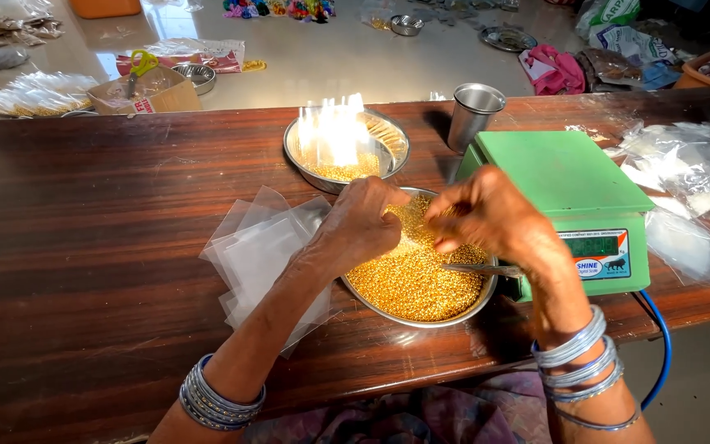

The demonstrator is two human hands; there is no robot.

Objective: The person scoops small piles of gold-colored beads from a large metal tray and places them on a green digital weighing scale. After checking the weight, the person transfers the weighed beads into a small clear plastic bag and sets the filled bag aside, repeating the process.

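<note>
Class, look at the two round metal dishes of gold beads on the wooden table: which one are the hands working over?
The nearer dish, beside the green scale. Both hands, left and right, are over its beads; the farther dish is untouched.

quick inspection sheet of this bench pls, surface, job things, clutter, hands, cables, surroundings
surface: dark wooden bench, glossy
job's things: steel plate heaped with gold beads; clear bags left of it
clutter: second plate, steel cup, green scale, loose bags
grippers: left hand and right hand over the beads; grip unclear
cables: blue cable by the scale
surroundings: floor strewn with packets, dishes
</note>
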